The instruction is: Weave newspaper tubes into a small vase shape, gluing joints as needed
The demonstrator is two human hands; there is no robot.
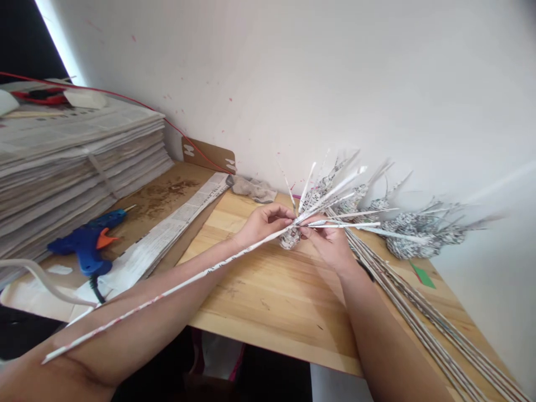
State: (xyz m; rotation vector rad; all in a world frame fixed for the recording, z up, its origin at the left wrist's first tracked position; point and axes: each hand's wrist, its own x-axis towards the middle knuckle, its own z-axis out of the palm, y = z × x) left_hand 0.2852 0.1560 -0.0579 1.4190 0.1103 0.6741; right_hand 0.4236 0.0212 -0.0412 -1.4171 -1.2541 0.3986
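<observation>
Between my hands is a small woven newspaper piece (290, 240), its rounded end low and its rolled paper strips fanning up and to the right. My left hand (268, 222) is closed, pinching the strips where they meet the weave. A long rolled paper tube (167, 293) runs from there down across my left forearm towards the lower left. On the other side my right hand (329, 237) is closed on the same piece, thumb and fingers at the base of the strips. The fingertips partly hide the join.
Several finished-looking woven pieces (412, 231) lie along the wall at the right. A bundle of long paper tubes (402, 296) stretches to the lower right. At left are a blue glue gun (86, 243), newspaper strips (180, 220) and a tall newspaper stack (84, 156). A grey cloth (253, 188) lies behind.
</observation>
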